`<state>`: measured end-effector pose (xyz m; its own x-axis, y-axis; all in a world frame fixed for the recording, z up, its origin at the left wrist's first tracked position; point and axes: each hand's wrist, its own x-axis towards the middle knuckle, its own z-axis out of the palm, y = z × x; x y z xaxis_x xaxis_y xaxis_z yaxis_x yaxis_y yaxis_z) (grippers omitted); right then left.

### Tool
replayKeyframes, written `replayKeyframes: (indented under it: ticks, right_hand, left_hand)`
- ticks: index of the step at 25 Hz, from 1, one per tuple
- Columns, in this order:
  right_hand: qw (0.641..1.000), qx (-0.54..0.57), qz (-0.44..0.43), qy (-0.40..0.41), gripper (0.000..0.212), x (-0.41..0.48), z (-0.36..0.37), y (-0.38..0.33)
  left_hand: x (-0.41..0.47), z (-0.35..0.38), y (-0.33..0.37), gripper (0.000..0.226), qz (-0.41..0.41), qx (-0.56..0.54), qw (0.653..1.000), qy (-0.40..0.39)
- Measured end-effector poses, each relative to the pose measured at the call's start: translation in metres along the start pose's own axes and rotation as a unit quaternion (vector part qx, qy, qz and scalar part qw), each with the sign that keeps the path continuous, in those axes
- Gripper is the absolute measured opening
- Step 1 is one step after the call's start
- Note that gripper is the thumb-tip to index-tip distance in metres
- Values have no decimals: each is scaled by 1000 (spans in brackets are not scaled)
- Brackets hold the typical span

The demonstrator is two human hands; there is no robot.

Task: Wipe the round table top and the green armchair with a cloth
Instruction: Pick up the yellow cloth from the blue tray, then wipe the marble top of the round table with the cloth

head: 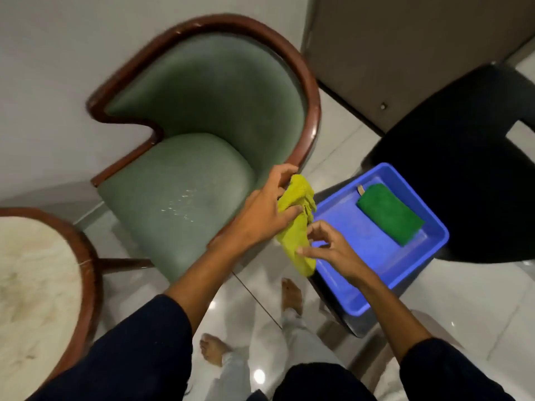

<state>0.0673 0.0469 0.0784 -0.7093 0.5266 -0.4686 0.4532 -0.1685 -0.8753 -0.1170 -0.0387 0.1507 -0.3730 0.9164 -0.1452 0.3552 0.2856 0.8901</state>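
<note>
Yellow cloth (295, 224) gripped in left hand (266, 209), right hand (324, 247) fingertips pinching its lower end. Green armchair (202, 134) seat showing flecks, probably unwiped; round table top (31, 285) progress unclear.

Left hand (265, 211) grips yellow cloth (298, 224) beside green armchair (185, 180); right hand (327, 250) pinches it.

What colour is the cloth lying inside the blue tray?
Dark green. The cloth lies flat in the blue tray, seen in the head view.

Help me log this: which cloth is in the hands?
The yellow cloth, gripped by both hands; the green cloth lies flat, untouched, in the blue tray.
</note>
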Motion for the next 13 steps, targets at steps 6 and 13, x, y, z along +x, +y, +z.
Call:
replayKeyframes:
  ticks: [6,13]
  right_hand:
    - [991,-48,-86,-94,32,-15,124,-72]
    - [926,361,24,-108,26,-6,226,-117]
  left_hand:
    - [-86,-155,17,44,21,151,988,31]
    - [-196,-258,-1,21,-43,-43,994,93]
